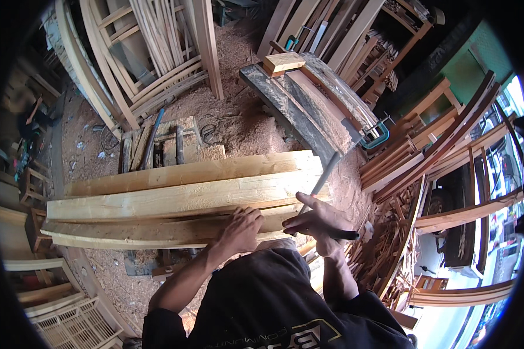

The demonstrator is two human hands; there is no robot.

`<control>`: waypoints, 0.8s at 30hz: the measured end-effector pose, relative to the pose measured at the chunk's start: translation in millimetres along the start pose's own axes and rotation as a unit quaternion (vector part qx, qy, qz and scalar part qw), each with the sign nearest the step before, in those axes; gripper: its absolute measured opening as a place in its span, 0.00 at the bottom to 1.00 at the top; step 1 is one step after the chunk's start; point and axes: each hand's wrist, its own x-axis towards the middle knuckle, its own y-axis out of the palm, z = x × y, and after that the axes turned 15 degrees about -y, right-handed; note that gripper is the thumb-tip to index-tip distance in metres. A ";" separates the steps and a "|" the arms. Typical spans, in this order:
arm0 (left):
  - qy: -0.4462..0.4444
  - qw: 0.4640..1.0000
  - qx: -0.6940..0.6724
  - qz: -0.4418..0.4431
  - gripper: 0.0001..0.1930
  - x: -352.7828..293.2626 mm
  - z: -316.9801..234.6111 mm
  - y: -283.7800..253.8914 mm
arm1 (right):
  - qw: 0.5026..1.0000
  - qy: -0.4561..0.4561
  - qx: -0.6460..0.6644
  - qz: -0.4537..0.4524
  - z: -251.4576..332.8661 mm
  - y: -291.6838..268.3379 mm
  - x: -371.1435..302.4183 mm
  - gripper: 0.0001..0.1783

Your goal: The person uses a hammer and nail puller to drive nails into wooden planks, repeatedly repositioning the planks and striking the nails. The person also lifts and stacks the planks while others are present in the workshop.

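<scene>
Several long pale wooden planks lie side by side in front of me: a back plank [186, 173], a middle plank [157, 201] and a front plank [128, 232]. My left hand [242, 228] rests on the front of the stack with its fingers curled over a plank edge. Over the planks' right end is my right hand [326, 223], closed around a tool with a long thin grey bar [327, 174] and a black end piece [348, 235]. The bar points away from me. My fingers hide how the grey and black parts join.
Beyond the planks stands a dusty workbench [297, 102] with a wood block [284, 61] and a teal clamp [376, 135]. Timber frames [151, 64] lean at the far left. Scrap wood [390, 244] and stacked boards [413, 157] crowd the right. Shavings cover the floor.
</scene>
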 end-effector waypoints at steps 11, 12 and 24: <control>0.054 0.990 -0.099 0.086 0.30 44.1 -5.7 6.9 | 0.968 0.249 0.029 0.015 -5.2 -11.8 -21.8 0.24; 0.052 0.985 -0.125 0.108 0.35 45.7 -4.1 8.4 | 0.983 0.174 0.046 0.024 -10.8 -12.1 -23.1 0.27; 0.066 0.950 -0.247 0.181 0.47 51.9 2.3 -2.4 | 0.995 0.084 -0.051 -0.035 -25.5 -15.1 12.8 0.45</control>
